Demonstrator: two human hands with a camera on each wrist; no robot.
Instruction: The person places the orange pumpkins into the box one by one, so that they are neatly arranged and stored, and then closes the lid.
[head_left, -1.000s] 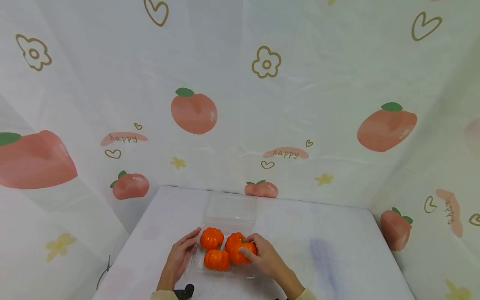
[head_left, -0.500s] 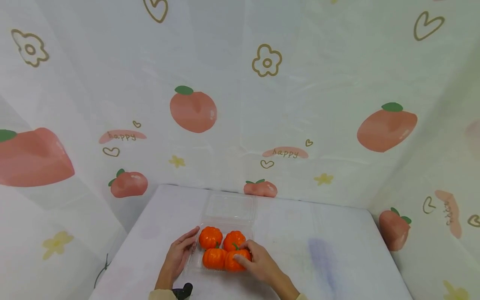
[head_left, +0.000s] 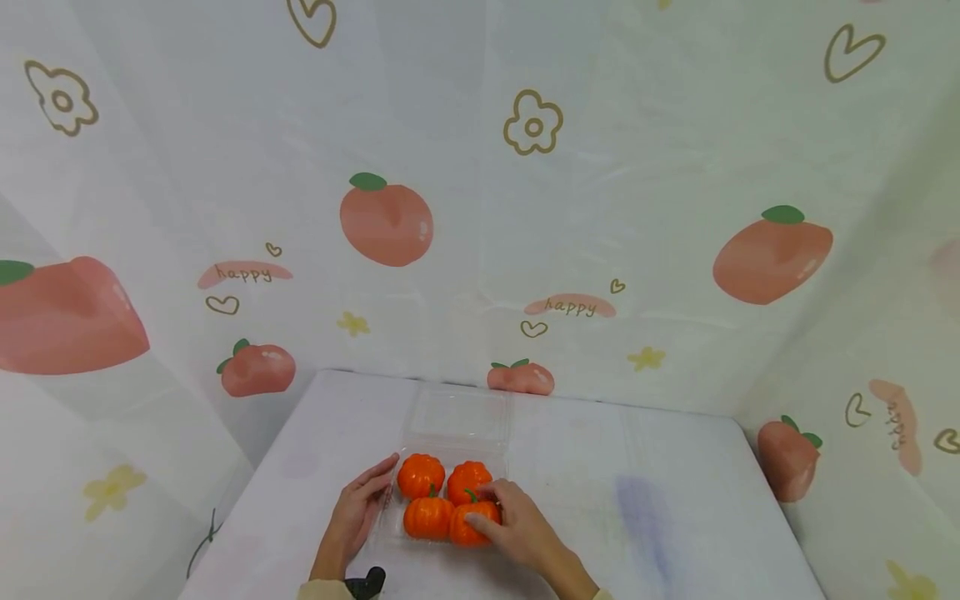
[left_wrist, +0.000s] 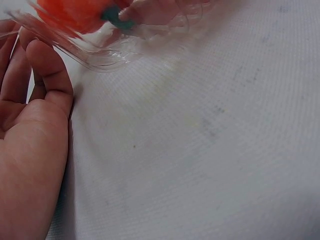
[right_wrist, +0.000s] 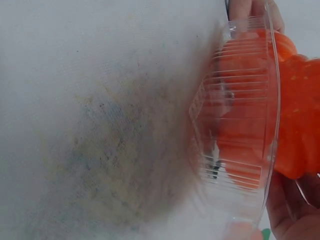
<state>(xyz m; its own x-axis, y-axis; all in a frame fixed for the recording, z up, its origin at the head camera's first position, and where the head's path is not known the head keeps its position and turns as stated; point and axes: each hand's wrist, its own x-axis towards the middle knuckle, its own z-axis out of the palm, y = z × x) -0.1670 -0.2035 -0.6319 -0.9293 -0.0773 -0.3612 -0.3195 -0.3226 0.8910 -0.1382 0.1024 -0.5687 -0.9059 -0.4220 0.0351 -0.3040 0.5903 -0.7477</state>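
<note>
Several small orange toy pumpkins sit in a clear plastic clamshell box (head_left: 389,523), two behind and two in front. My right hand (head_left: 529,527) holds the front-right pumpkin (head_left: 467,532) between thumb and fingers, low in the box. Beside it are the front-left pumpkin (head_left: 428,519), the back-left pumpkin (head_left: 421,475) and the back-right pumpkin (head_left: 467,477). My left hand (head_left: 356,515) rests along the box's left side, its fingers only slightly bent. In the left wrist view, those fingertips meet the clear rim. The right wrist view has a pumpkin (right_wrist: 301,120) rising above the ribbed box wall (right_wrist: 242,105).
The box's clear lid (head_left: 459,415) lies folded back on the white table (head_left: 577,467). A patterned cloth backdrop (head_left: 480,208) surrounds the table at the back and sides. A dark cord (head_left: 202,546) shows at the left edge.
My right hand has brought the pumpkin left and down into the front-right spot, uncovering the back-right pumpkin. Over the last half second it has barely moved. The left hand stays at the box side.
</note>
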